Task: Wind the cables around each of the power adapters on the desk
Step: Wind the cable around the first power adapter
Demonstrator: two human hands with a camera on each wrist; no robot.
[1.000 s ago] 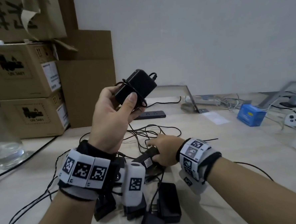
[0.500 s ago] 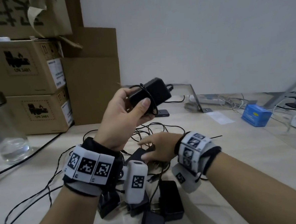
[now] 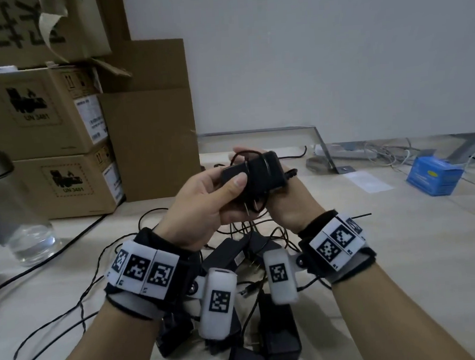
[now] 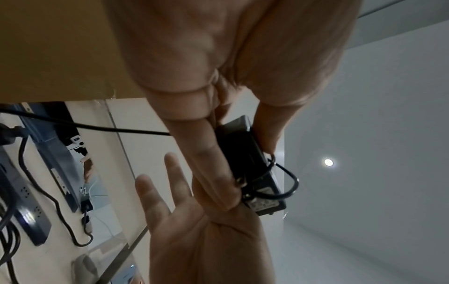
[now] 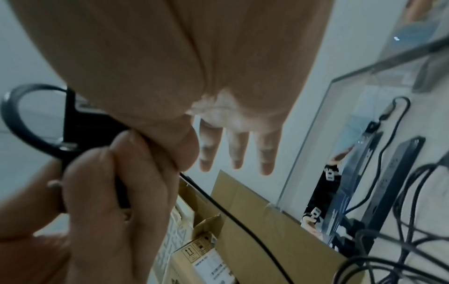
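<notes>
A black power adapter with cable loops around its body is held above the desk. My left hand grips it, thumb on top and fingers underneath, prongs pointing down. My right hand is raised against the adapter's right side, fingers straight and spread in the right wrist view. In the left wrist view the adapter has a cable loop sticking out. Several more black adapters lie under my wrists among loose cables.
Stacked cardboard boxes fill the back left. A glass bottle stands at the left edge. A clear panel, a power strip and a blue box sit at the back right.
My left hand has lowered the adapter toward the middle. My right hand has left the adapter on the desk and risen to touch the held one.
</notes>
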